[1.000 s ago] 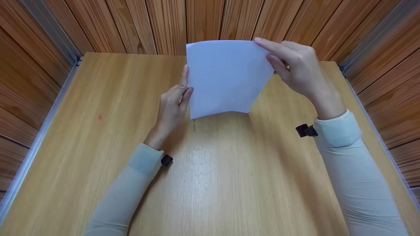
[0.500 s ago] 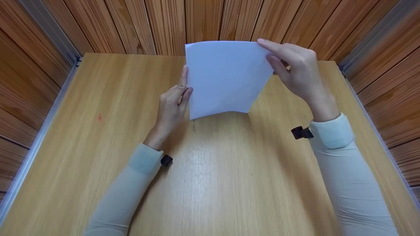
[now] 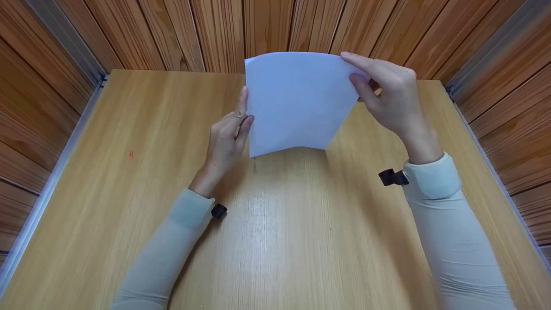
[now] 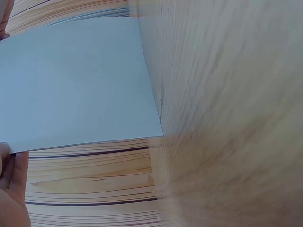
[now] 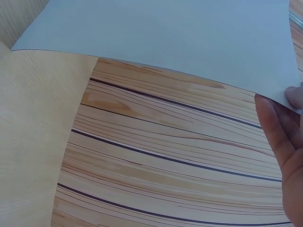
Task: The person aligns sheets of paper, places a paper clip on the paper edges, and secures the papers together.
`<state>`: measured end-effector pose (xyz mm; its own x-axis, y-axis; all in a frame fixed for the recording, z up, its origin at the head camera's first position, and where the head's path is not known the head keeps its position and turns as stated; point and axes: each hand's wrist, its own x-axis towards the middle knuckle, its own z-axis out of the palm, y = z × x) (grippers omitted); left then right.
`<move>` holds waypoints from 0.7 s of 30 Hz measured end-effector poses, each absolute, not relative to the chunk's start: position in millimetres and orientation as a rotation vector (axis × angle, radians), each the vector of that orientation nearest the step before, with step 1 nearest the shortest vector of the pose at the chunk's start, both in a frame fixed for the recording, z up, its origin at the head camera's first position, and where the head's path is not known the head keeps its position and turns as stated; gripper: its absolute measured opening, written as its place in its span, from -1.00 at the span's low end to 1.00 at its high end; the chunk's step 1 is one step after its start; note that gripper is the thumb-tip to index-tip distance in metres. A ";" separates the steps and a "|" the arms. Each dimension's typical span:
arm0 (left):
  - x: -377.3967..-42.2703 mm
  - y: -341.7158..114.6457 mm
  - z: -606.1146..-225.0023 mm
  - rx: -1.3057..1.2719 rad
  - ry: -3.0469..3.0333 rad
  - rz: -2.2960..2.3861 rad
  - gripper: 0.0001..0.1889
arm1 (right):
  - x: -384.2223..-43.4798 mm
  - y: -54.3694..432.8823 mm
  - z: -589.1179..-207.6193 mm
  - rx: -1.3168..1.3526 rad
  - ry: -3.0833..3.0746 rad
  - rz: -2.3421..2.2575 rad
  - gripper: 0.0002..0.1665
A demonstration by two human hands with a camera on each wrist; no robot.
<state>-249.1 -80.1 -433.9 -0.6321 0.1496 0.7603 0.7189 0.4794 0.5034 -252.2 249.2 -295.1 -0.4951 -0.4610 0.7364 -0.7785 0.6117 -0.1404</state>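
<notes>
Plank walls (image 3: 267,26) are ranged behind the tabletop (image 3: 275,241); toward its far side, a white paper sheet (image 3: 297,101) is held roughly upright, pinched at its left edge by the left hand (image 3: 224,137) and, higher, near its upper right corner by the right hand (image 3: 392,97).

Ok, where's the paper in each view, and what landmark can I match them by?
Head: paper at upper centre.
Left wrist: paper at upper left, running off the left edge.
Right wrist: paper across the top, cut off by the upper edge.
Shared landmark: the plank wall, visible beyond the paper in all three.
</notes>
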 end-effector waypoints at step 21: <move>-251.8 -79.7 -433.9 -0.723 -2.067 -1.101 -0.46 | -257.3 236.2 -327.9 0.681 -1.971 0.900 -0.65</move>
<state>-251.8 -79.7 -433.9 -0.6165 0.1544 0.7720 0.7269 0.4883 0.4828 -257.3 236.2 -327.9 -0.4968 -0.1248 0.8588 -0.7306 0.5942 -0.3363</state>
